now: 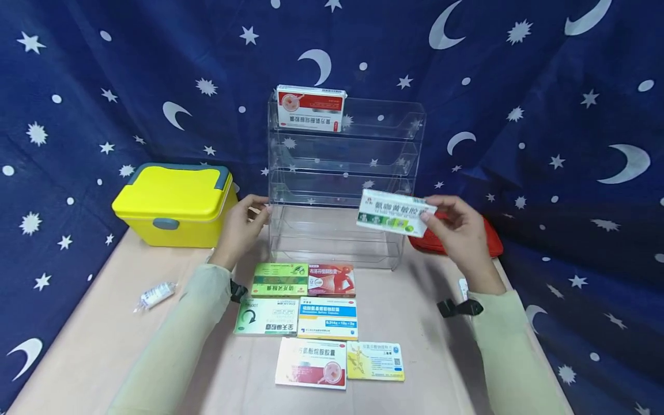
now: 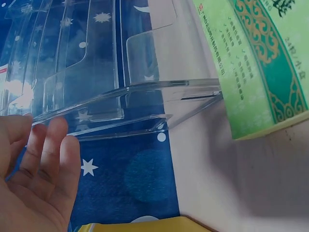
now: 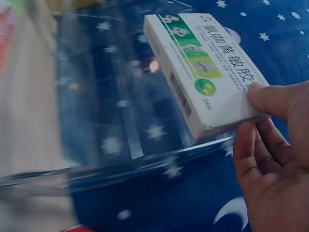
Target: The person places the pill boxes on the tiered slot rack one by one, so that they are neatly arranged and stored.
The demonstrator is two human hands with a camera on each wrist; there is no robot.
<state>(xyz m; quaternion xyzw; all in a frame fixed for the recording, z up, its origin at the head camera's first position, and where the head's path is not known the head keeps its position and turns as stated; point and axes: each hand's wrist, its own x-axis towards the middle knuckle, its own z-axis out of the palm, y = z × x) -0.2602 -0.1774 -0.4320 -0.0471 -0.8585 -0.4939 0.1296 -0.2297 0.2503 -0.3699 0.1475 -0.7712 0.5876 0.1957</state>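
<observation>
My right hand (image 1: pixel 459 227) grips a white medicine box (image 1: pixel 396 212) by its right end, thumb on the printed face and fingers behind. The box has a green picture strip and is held tilted in front of the clear acrylic rack (image 1: pixel 337 230). In the right wrist view the box (image 3: pixel 207 72) is off the rack. My left hand (image 1: pixel 244 227) touches the rack's left side with its fingertips, the fingers loosely bent in the left wrist view. A red-and-white medicine box (image 1: pixel 311 109) stands in the rack's top tier, at the left.
Several medicine boxes lie in rows before the rack, among them a green box (image 1: pixel 280 279), a red box (image 1: pixel 332 280) and a yellow box (image 1: pixel 375 361). A yellow case (image 1: pixel 171 196) and a small plastic-wrapped packet (image 1: pixel 156 294) sit left. Behind my right hand is a red pouch (image 1: pixel 495 236).
</observation>
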